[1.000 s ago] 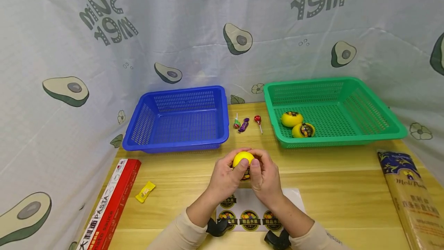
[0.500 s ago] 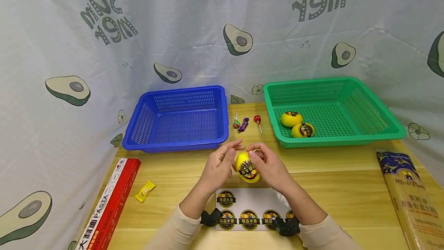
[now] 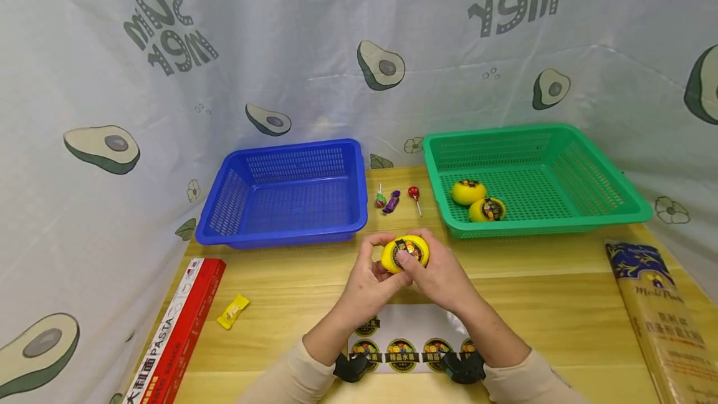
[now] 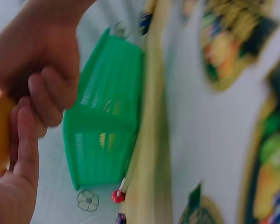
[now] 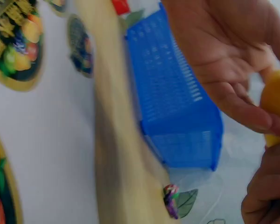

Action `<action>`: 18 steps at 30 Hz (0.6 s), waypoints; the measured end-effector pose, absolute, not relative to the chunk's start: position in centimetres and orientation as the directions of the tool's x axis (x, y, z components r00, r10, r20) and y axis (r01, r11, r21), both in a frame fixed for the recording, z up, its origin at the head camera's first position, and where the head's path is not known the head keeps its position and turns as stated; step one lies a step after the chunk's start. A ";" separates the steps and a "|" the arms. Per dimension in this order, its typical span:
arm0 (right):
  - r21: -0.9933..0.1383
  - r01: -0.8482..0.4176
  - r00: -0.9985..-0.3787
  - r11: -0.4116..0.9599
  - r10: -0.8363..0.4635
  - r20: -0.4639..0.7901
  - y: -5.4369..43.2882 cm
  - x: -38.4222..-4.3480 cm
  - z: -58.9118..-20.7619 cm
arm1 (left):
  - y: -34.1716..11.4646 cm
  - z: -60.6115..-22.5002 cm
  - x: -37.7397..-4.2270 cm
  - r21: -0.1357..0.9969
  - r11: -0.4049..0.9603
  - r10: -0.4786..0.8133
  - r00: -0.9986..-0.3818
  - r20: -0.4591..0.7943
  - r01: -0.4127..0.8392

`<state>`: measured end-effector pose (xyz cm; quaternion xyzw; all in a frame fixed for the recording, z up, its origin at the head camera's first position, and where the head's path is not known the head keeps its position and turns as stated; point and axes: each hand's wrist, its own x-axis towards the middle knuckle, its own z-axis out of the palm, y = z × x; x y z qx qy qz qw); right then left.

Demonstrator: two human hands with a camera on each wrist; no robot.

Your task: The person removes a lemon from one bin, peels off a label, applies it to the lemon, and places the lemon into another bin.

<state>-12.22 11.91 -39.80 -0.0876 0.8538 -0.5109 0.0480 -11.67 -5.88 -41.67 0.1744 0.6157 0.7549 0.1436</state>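
In the head view a yellow lemon [image 3: 389,256] is held between both hands above the middle of the table. A dark round label [image 3: 413,244] with fruit pictures lies on its upper side. My left hand [image 3: 363,284] grips the lemon from the left, fingers bent around its side. From the right my right hand [image 3: 442,274] grips it too, its thumb resting on the label. Both wrist views show only part of the lemon [image 4: 0,133], at the frame edge. Below the hands lies a white sheet [image 3: 412,323] with several matching labels, partly covered by the wrists.
A blue basket [image 3: 280,239] stands back left. The green basket [image 3: 533,227], back right, contains two labelled lemons [image 3: 468,193]. Wrapped sweets and lollipops [image 3: 414,193] lie between them. A red pasta box [image 3: 185,329], a yellow sweet [image 3: 232,312] and a pasta bag [image 3: 662,317] flank the work.
The lemon has been turned so its label faces up. Half a second ago the left fingers were loosened beside it; now they grip it again. The right thumb has moved onto the label.
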 end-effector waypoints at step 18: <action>-0.615 -0.358 -0.910 0.702 -0.114 0.400 12.0 -11.9 -40.9 | -6.2 -42.4 -11.8 0.900 0.072 0.382 -0.846 0.373 0.429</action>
